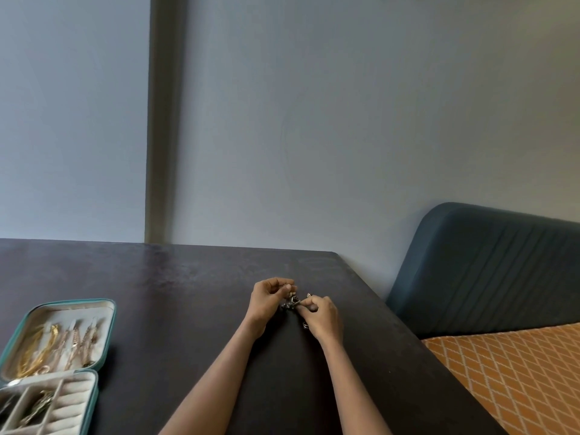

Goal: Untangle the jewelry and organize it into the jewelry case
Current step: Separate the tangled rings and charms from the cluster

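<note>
Above the far right part of the dark brown wooden surface [175, 287], both hands work on a small knot of dark silver-grey metal jewelry [293, 302], held between them just over the wood. The left hand [269, 299] has its fingers [284, 282] curled and pinching the upper part of the knot; the right hand [320, 316] pinches the lower part from the other side, fingers also curled round it. The pieces are too small to say which chain or charm is which.

The step in hand seems to be the untangling itself — nothing of this bundle is in the case yet. I judge that the next move needs a light pull in two directions, with one strand kept fixed, so the knot loosens and does not tighten. After that the freed piece must travel far to the left.

There, at the near left edge, lies the open teal zip jewelry case with cream lining [108, 334]. Its lid part holds gold and rose-coloured chains [56, 346] hung in a row; its lower part has ring rolls and small compartments, some with dark items inside — I cannot tell what they are.

Behind the surface stands a pale grey-blue wall [314, 120] with a vertical beige strip [161, 120]. To the right is a dark blue padded headboard [489, 271] and a bed with an orange cover in white diamond pattern [508, 375].
</note>
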Motion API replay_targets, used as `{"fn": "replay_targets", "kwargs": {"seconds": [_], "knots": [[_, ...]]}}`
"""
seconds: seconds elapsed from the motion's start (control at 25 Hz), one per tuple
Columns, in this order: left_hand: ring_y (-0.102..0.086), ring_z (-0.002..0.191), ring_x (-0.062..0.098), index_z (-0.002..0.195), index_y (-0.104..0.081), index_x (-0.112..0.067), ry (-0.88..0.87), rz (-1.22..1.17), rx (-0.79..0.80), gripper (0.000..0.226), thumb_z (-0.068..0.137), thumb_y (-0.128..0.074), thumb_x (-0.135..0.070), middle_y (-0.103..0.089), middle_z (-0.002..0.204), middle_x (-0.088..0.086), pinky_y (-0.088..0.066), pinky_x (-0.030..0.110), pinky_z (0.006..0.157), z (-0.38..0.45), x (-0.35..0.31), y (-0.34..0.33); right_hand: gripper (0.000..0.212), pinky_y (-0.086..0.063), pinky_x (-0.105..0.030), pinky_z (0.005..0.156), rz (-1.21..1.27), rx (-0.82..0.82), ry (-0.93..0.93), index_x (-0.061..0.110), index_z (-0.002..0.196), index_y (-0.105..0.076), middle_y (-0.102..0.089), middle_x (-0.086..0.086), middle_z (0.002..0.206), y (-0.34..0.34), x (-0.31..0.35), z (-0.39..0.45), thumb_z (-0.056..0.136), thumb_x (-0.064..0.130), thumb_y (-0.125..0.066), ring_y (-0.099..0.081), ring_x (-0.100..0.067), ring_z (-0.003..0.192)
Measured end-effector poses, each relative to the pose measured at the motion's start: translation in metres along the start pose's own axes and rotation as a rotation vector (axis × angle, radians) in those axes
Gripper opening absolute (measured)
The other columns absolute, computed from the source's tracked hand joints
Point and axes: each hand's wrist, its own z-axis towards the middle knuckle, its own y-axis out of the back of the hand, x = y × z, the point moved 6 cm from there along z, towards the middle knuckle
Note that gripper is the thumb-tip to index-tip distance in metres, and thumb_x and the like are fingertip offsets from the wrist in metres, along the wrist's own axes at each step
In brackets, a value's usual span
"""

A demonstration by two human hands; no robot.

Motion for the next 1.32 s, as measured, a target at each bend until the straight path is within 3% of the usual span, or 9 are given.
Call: {"fn": "replay_targets", "kwargs": {"seconds": [0.16, 0.32, 0.4, 0.52, 0.72, 0.84, 0.92, 1.08, 1.32], "knots": [[-0.067, 0.076, 0.008, 0.099, -0.066, -0.003, 0.004, 0.033, 0.006, 0.014, 0.091, -0.056, -0.002, -0.072, 0.086, 0.006, -0.053, 0.019, 0.073, 0.000, -0.001, 0.001, 0.017, -0.036, -0.024, 0.069, 0.037, -0.003, -0.005, 0.023, 0.093, -0.067, -0.055, 0.006, 0.099, 0.001, 0.002, 0.001, 0.089, 0.037, -0.059, -0.057, -0.015, 0.095], [-0.067, 0.071, 0.003, 0.101, -0.066, 0.000, 0.019, 0.032, 0.011, 0.015, 0.091, -0.056, 0.000, -0.071, 0.085, 0.006, -0.052, 0.014, 0.069, -0.002, -0.002, -0.001, 0.011, -0.047, -0.033, 0.072, 0.455, -0.009, -0.015, 0.021, 0.081, -0.057, -0.060, 0.003, 0.083, 0.005, -0.004, 0.000, 0.091, 0.021, -0.056, -0.059, -0.017, 0.082], [-0.066, 0.072, 0.005, 0.101, -0.066, 0.000, 0.036, 0.032, 0.020, 0.015, 0.090, -0.056, 0.000, -0.071, 0.086, 0.007, -0.052, 0.013, 0.067, -0.007, -0.004, -0.001, 0.011, -0.046, -0.030, 0.070, 0.535, -0.014, 0.003, 0.018, 0.080, -0.056, -0.061, 0.001, 0.078, 0.008, -0.001, -0.005, 0.091, 0.015, -0.056, -0.058, -0.015, 0.076], [-0.066, 0.072, 0.007, 0.100, -0.067, 0.000, 0.045, 0.020, 0.007, 0.014, 0.089, -0.058, -0.001, -0.071, 0.087, 0.007, -0.052, 0.014, 0.066, -0.015, -0.012, -0.001, 0.008, -0.046, -0.016, 0.064, 0.594, 0.029, 0.033, 0.014, 0.084, -0.057, -0.062, 0.001, 0.081, 0.011, 0.013, -0.014, 0.092, 0.015, -0.055, -0.058, -0.012, 0.077], [-0.065, 0.074, 0.008, 0.099, -0.070, -0.004, -0.005, 0.141, 0.065, 0.015, 0.088, -0.061, -0.004, -0.071, 0.084, 0.004, -0.049, 0.011, 0.066, -0.023, -0.047, 0.005, 0.011, -0.044, -0.016, 0.064, 0.655, 0.076, 0.088, 0.016, 0.082, -0.061, -0.062, 0.004, 0.078, 0.025, 0.043, -0.026, 0.092, 0.013, -0.056, -0.056, -0.007, 0.073], [-0.065, 0.078, 0.014, 0.095, -0.071, -0.010, 0.002, 0.170, 0.082, 0.012, 0.087, -0.063, -0.007, -0.072, 0.087, 0.008, -0.054, 0.021, 0.074, -0.030, -0.065, 0.015, 0.013, -0.043, -0.020, 0.067, 0.600, 0.063, 0.092, 0.017, 0.081, -0.060, -0.063, 0.005, 0.076, 0.035, 0.057, -0.029, 0.092, 0.012, -0.056, -0.055, -0.007, 0.072], [-0.066, 0.075, 0.017, 0.089, -0.073, -0.013, 0.025, 0.207, 0.080, 0.010, 0.085, -0.065, -0.008, -0.073, 0.084, 0.012, -0.056, 0.031, 0.078, -0.041, -0.067, 0.017, 0.013, -0.040, -0.021, 0.059, 0.536, 0.072, 0.048, 0.018, 0.080, -0.058, -0.063, 0.002, 0.075, 0.035, 0.060, -0.038, 0.092, 0.014, -0.055, -0.053, -0.009, 0.066], [-0.066, 0.069, 0.016, 0.084, -0.074, -0.012, 0.051, 0.270, -0.040, 0.006, 0.080, -0.070, -0.009, -0.072, 0.076, 0.008, -0.057, 0.030, 0.072, -0.060, -0.059, 0.022, 0.018, -0.041, -0.022, 0.058, 0.494, 0.091, -0.001, 0.022, 0.075, -0.056, -0.064, 0.002, 0.073, 0.025, 0.060, -0.054, 0.091, 0.014, -0.058, -0.054, -0.010, 0.064], [-0.070, 0.074, 0.023, 0.073, -0.071, -0.017, 0.059, 0.201, -0.088, 0.012, 0.078, -0.072, -0.006, -0.072, 0.078, 0.010, -0.058, 0.033, 0.074, -0.052, -0.060, 0.022, 0.015, -0.044, -0.009, 0.057, 0.683, 0.162, -0.027, 0.011, 0.097, -0.060, -0.069, -0.003, 0.088, 0.029, 0.059, -0.061, 0.087, -0.001, -0.057, -0.061, -0.007, 0.075]]}}
